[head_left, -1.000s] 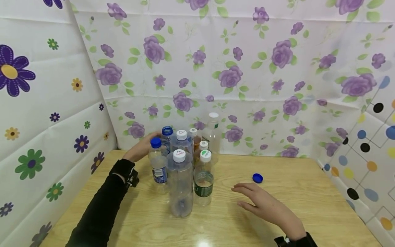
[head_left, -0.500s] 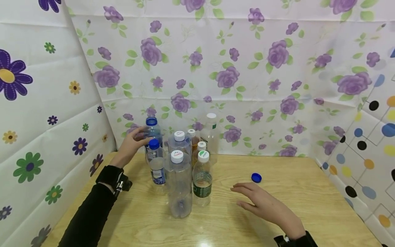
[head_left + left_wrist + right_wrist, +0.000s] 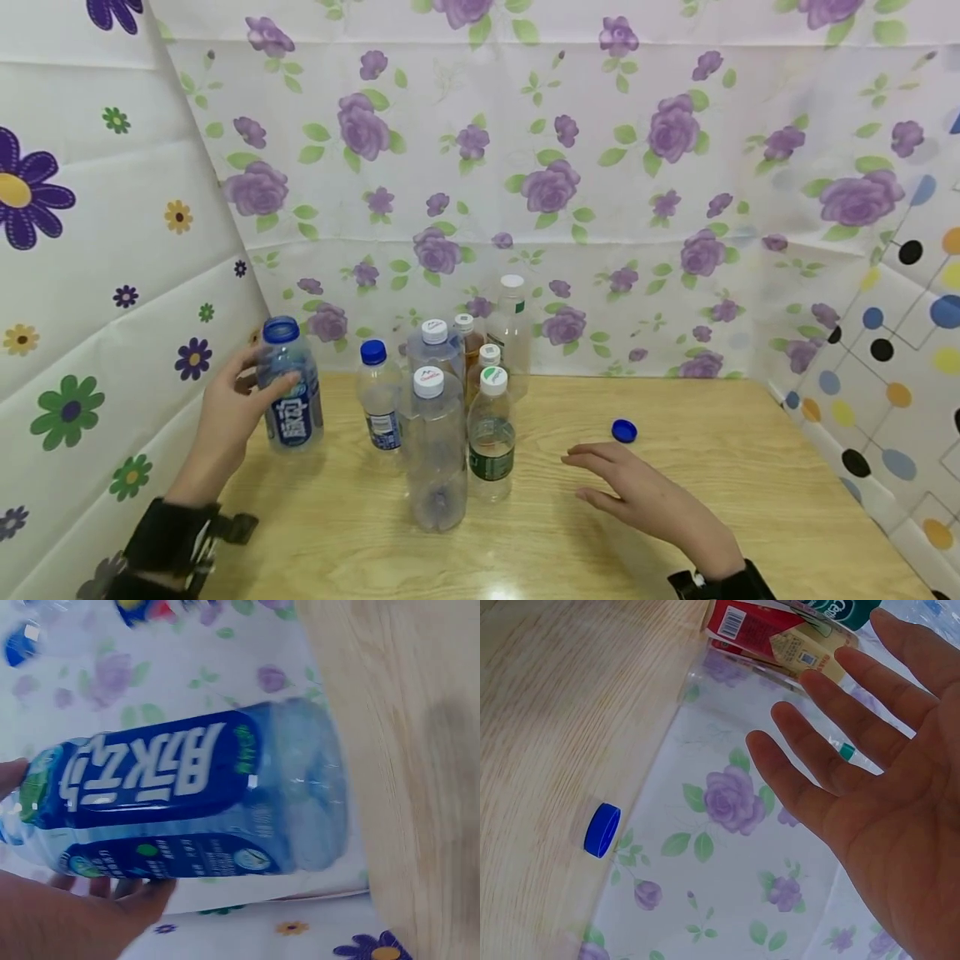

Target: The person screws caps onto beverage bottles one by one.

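My left hand (image 3: 225,417) grips a blue-tinted plastic bottle (image 3: 294,400) with a blue label, at the table's left side. Its blue-rimmed mouth is uncapped. Close up in the left wrist view, white lettering covers the label of the bottle (image 3: 172,772), fingers on one side and thumb on the other. Whether its base touches the table I cannot tell. Over the right half of the table my right hand (image 3: 648,500) has its fingers extended and holds nothing. Just beyond its fingertips lies a blue bottle cap (image 3: 624,431).
Several upright bottles cluster mid-table: a blue-capped bottle (image 3: 381,400), a large clear bottle (image 3: 438,458), a green-labelled bottle (image 3: 492,454) and a tall clear bottle (image 3: 513,333) at the back. Patterned cloth (image 3: 615,208) walls in the wooden table (image 3: 540,550).
My left hand has brought the uncapped blue bottle out from behind the cluster, leftward and nearer to me. The right hand has stayed in place.
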`<state>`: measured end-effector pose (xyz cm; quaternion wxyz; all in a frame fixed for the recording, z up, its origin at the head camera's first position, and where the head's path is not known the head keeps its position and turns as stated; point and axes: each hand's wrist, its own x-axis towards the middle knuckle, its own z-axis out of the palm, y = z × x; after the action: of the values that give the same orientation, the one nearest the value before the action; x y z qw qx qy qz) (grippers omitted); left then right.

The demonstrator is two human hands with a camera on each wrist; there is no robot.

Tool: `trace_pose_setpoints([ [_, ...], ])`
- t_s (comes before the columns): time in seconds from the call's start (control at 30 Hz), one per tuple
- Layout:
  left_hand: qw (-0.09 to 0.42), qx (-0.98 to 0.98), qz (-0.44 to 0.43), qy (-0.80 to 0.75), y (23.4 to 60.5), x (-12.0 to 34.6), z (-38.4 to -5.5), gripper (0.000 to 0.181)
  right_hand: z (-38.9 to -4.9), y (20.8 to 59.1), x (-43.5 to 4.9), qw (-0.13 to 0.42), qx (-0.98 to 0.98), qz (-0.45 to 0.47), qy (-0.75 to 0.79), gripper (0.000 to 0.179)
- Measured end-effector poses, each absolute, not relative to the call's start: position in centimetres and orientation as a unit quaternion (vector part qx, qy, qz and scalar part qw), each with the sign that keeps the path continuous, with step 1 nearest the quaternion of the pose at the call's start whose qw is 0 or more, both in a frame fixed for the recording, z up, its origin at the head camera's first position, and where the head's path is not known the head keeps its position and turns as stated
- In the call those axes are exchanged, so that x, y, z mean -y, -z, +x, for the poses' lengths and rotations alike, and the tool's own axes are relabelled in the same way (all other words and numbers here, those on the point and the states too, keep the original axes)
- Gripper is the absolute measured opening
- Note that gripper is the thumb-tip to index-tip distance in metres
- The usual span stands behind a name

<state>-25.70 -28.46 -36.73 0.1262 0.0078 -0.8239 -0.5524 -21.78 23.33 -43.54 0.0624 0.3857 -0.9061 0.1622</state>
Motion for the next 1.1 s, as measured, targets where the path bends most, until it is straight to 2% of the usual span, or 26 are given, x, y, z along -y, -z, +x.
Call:
trace_pose_setpoints([
  [0.1,0.096,0.830,0.011,0.549,36.7,28.1,-23.0,0.087,-21.7,43.5,-23.4,0.059,0.907,0.385,-0.162,0.040],
  [0.23,0.041,0.826,-0.016,0.561,37.1,27.0,-19.4,0.081,-21.7,43.5,-23.4,0.055,0.907,0.385,-0.163,0.040],
  [0.37,-0.044,0.801,-0.061,0.594,37.3,25.2,-16.3,0.071,-21.8,43.5,-23.4,0.056,0.906,0.387,-0.163,0.041],
  [0.5,-0.118,0.764,-0.148,0.617,37.3,22.6,-14.7,0.067,-21.7,43.4,-23.5,0.065,0.905,0.390,-0.159,0.041],
  [0.6,-0.168,0.713,-0.222,0.643,37.5,19.9,-14.5,0.063,-21.7,43.3,-23.4,0.074,0.904,0.392,-0.157,0.040],
  [0.67,-0.192,0.688,-0.239,0.657,37.8,17.9,-14.7,0.062,-21.8,43.2,-23.3,0.076,0.903,0.393,-0.157,0.040],
  [0.77,-0.202,0.687,-0.232,0.659,38.6,14.9,-15.2,0.063,-21.8,43.1,-23.2,0.073,0.902,0.395,-0.159,0.040],
  [1.1,-0.150,0.707,-0.248,0.645,42.3,6.5,-19.4,0.069,-21.6,43.3,-23.5,0.063,0.906,0.385,-0.163,0.039],
])
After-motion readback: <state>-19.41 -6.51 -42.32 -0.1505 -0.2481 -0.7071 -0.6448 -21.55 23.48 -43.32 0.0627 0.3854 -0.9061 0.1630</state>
